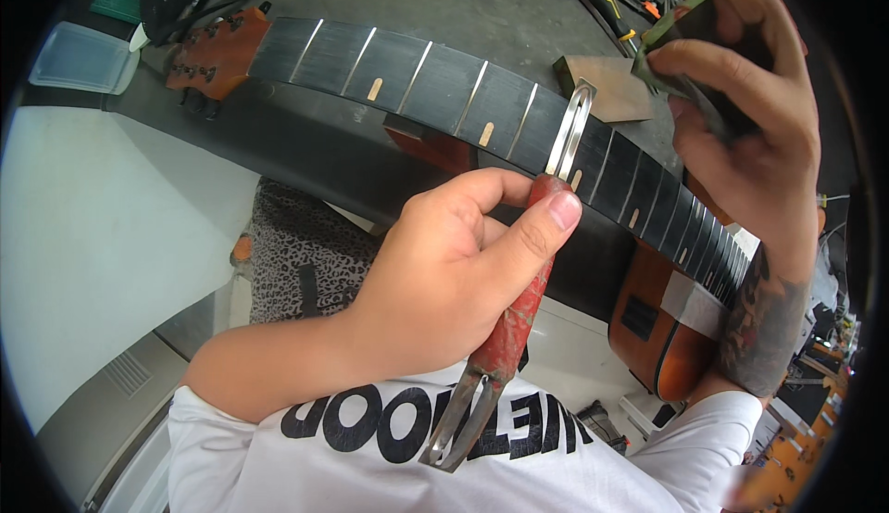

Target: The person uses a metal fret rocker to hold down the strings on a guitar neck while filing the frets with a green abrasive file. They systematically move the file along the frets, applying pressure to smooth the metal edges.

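I note my left hand [444, 272] grasping the red-handled fret guard [532, 272] over one fret [568, 133]; right hand [741, 96] clenches an abrasive pad [681, 36]; guard should sit flat, I judge

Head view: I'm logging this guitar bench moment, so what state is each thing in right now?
Guitar: lying flat, no strings visible on the neck.
Slotted metal tool: red-handled, upper metal end laid across the fretboard.
Left hand: closed around the tool's handle.
Right hand: gripping a dark block over the neck.
Clear plastic tub: upright, contents unclear.
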`<state>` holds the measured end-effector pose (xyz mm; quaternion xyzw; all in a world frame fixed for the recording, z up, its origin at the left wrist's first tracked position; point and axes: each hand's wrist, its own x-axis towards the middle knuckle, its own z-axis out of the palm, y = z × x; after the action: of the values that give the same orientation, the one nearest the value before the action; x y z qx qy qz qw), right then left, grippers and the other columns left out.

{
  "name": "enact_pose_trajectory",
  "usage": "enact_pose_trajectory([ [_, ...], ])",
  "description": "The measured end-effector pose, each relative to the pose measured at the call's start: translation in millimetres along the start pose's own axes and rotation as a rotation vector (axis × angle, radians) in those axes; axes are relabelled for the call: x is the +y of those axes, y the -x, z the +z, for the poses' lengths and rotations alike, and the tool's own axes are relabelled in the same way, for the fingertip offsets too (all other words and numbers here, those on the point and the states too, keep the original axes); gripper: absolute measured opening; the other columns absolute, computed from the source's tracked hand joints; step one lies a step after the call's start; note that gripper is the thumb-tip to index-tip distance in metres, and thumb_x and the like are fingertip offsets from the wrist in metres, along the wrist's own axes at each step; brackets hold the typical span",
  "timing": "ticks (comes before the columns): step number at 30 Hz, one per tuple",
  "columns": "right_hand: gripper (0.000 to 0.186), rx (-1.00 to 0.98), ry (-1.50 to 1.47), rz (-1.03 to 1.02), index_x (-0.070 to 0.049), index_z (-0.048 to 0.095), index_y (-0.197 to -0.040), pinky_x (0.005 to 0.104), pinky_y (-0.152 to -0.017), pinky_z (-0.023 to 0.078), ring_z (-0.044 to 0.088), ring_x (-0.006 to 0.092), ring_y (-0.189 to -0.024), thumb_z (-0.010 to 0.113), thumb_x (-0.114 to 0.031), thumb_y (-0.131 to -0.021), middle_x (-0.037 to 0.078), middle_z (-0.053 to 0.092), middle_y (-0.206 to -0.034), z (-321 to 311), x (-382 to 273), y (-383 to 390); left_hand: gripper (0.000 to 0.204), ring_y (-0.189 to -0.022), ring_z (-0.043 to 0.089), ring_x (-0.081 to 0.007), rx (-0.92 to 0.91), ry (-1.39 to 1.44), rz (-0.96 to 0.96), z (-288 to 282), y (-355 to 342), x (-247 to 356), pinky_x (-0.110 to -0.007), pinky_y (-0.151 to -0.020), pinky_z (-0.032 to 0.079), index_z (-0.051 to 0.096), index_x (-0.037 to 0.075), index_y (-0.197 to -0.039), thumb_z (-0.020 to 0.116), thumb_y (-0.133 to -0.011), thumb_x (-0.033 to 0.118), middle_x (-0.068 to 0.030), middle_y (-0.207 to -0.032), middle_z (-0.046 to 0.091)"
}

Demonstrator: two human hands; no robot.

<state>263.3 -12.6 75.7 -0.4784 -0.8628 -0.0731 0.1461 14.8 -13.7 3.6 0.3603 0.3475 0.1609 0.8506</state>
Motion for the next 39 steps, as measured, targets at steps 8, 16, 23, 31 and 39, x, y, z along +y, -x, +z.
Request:
enact_pose_trajectory([
  [8, 0.038, -0.089, -0.065, -0.075, -0.003, 0.073, -0.093, 0.0358, -0.081, 0.045, 0.054, 0.0269, -0.093, 0.066, 0.006, -0.056, 0.014, 0.051, -0.104, 9.5, -6.4, -5.6, 0.032, -0.051, 0.05, -0.0034, 0.007, 0.044, -0.051, 4.2, -0.1, 6.1, -0.02, -0.047, 0.043, 0.059, -0.001, -0.111, 0.056, -0.102, 0.028, 0.0004, -0.069, 0.057],
  [16, 0.035, -0.075, 0.038, -0.13, -0.002, 0.073, -0.089, 0.0377, -0.076, 0.045, 0.054, 0.0289, -0.091, 0.068, -0.004, -0.054, 0.013, 0.052, -0.099, 19.6, -19.1, -11.8, 0.03, -0.053, 0.047, -0.0008, 0.005, 0.032, -0.051, 1.8, -5.3, 1.7, -0.019, -0.047, 0.039, 0.059, -0.002, -0.111, 0.055, -0.102, 0.027, 0.0016, -0.07, 0.056],
  [23, 0.034, -0.052, 0.104, -0.129, -0.002, 0.073, -0.088, 0.0392, -0.073, 0.046, 0.054, 0.0295, -0.089, 0.07, -0.005, -0.054, 0.011, 0.054, -0.097, 20.3, -29.2, -11.6, 0.029, -0.054, 0.045, 0.0, -0.016, 0.03, -0.043, 2.6, -5.2, 0.7, -0.019, -0.047, 0.038, 0.06, -0.002, -0.11, 0.055, -0.102, 0.026, 0.0025, -0.071, 0.056],
  [31, 0.034, -0.048, 0.124, -0.133, -0.002, 0.072, -0.086, 0.0387, -0.071, 0.046, 0.054, 0.0296, -0.089, 0.07, -0.006, -0.053, 0.01, 0.055, -0.096, 22.6, -31.9, -12.3, 0.029, -0.054, 0.047, -0.0005, 0.018, 0.006, -0.036, 4.4, -5.7, 0.6, -0.019, -0.047, 0.039, 0.06, -0.001, -0.105, 0.057, -0.101, 0.028, 0.0024, -0.07, 0.056],
  [39, 0.031, -0.077, 0.111, -0.14, -0.002, 0.071, -0.086, 0.0396, -0.074, 0.046, 0.054, 0.0304, -0.089, 0.069, -0.006, -0.055, 0.011, 0.054, -0.094, 19.9, -33.7, -14.2, 0.031, -0.048, 0.049, -0.0043, 0.049, 0.021, -0.047, 6.0, -5.9, 1.0, -0.021, -0.044, 0.042, 0.061, 0.0, -0.106, 0.057, -0.101, 0.031, 0.0004, -0.066, 0.056],
])
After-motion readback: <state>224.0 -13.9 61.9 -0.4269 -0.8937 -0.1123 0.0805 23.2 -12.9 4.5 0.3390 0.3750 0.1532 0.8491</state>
